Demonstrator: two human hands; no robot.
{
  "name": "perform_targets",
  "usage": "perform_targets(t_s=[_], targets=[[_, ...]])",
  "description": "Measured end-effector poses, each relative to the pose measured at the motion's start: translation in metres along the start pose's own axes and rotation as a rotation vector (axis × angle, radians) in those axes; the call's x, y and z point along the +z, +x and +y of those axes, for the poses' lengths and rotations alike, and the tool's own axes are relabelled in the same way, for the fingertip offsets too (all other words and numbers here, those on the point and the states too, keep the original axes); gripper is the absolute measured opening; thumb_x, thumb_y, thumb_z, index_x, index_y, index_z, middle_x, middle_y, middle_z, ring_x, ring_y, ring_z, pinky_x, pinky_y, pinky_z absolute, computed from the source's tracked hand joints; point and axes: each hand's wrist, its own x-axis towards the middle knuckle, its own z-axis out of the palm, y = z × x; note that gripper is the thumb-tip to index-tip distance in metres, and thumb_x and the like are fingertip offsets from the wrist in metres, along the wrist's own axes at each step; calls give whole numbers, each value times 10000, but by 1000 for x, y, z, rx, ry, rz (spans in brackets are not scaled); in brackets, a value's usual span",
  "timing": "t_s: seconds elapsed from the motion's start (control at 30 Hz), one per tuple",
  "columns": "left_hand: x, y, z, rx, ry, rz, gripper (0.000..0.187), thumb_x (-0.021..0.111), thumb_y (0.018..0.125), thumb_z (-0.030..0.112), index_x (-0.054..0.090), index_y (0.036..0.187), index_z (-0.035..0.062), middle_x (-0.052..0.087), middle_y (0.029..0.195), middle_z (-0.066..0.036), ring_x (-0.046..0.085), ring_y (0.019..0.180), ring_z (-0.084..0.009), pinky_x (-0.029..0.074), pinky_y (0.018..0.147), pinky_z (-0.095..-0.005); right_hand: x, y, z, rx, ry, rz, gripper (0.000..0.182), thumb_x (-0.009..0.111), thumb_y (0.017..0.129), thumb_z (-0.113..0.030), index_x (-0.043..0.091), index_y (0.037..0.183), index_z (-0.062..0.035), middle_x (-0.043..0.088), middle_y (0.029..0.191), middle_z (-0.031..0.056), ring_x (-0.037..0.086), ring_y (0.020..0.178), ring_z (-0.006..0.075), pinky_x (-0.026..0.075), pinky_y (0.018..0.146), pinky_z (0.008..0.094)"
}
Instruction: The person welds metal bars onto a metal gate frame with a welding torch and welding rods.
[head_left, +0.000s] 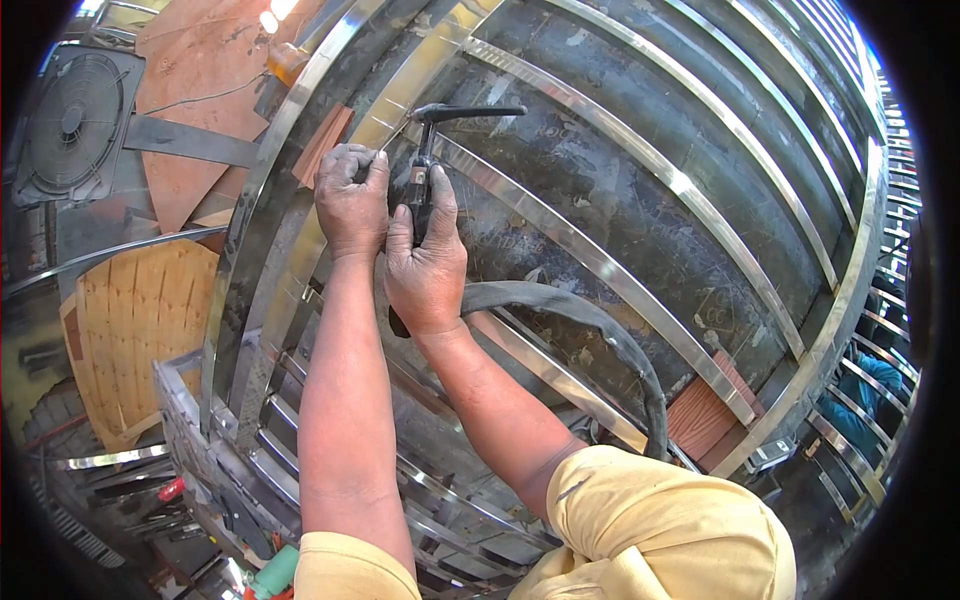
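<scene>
My right hand point(428, 262) is closed around the black handle of a TIG welding torch point(425, 150), thumb along its side. The torch's long back cap points right, and its head is close to a shiny metal strip point(560, 222). Beside it, my left hand point(352, 200) pinches a thin filler rod point(394, 136), whose far end reaches toward the torch head. A thick dark cable sleeve point(585, 303) arches below my right hand and drops to the right. Any contact between rod tip and metal is too small to make out.
Curved metal strips run across a large dark panel point(620, 150) inside a bright frame point(815, 350). Reddish wooden blocks point(705, 415) sit at its lower right. At left are a fan point(75, 125) and a slatted wooden panel point(145, 330). A green tool point(272, 575) lies bottom left.
</scene>
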Motion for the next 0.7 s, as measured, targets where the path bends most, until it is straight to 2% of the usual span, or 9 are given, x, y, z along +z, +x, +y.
perform_targets(t_s=[0.37, 0.47, 0.7], targets=[[0, 0, 1, 0, -16, 8, 118, 773, 841, 123, 698, 838, 32, 686, 1033, -98, 648, 1024, -279, 507, 924, -402, 1, 1, 1, -14, -13, -10, 580, 634, 970, -86, 429, 1510, -43, 639, 1318, 248, 672, 1161, 375, 531, 963, 414], [0, 1, 0, 6, -8, 8, 116, 773, 840, 123, 699, 840, 34, 687, 1030, -97, 648, 1022, -279, 508, 924, -401, 2, 1, 7, -100, -96, 3, 576, 607, 987, -63, 393, 1521, -79, 679, 1293, 190, 716, 1096, 285, 562, 900, 384], [1, 0, -1, 10, -10, 20, 110, 774, 839, 125, 702, 842, 41, 687, 1030, -92, 646, 1026, -277, 505, 932, -403, 2, 0, 6, -85, -74, 16, 592, 606, 992, -71, 364, 1531, -102, 688, 1272, 194, 726, 1069, 306, 567, 891, 391]])
